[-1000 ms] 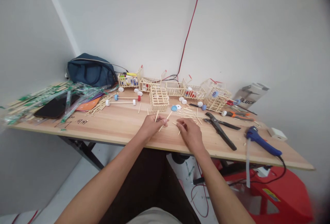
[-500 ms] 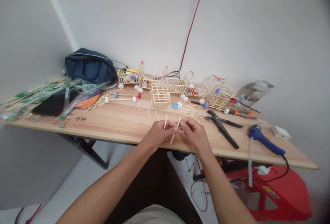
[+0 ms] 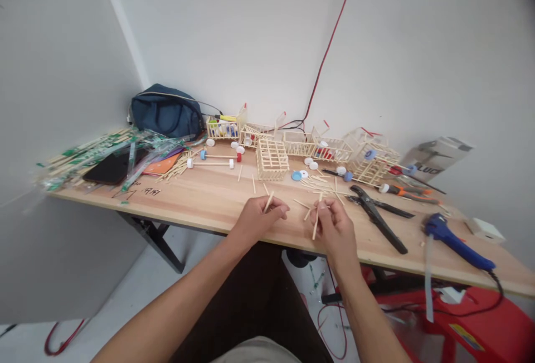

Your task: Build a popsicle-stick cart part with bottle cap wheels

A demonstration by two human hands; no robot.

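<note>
My left hand [image 3: 259, 217], near the table's front edge, is closed on a short wooden stick [image 3: 269, 201] that pokes up past the fingers. To its right, my right hand [image 3: 334, 222] pinches another short stick [image 3: 315, 227], which hangs at a slant below the fingertips. A gap separates the two hands. Just beyond them, a basket of glued sticks [image 3: 272, 159] stands on the wooden table [image 3: 192, 195]. Loose sticks [image 3: 311, 184] lie scattered around the right hand.
Small stick carts [image 3: 330, 150] line the wall, with bottle-cap wheels [image 3: 296, 175] nearby. Black-handled cutters [image 3: 378, 218] and a blue glue gun [image 3: 457, 243] lie at right. A blue bag [image 3: 167, 112], a phone [image 3: 111, 167] and wrapped sticks [image 3: 92, 148] fill the left.
My hands have moved apart, the right one going rightward with its stick. The view has turned slightly, so the table appears shifted right.
</note>
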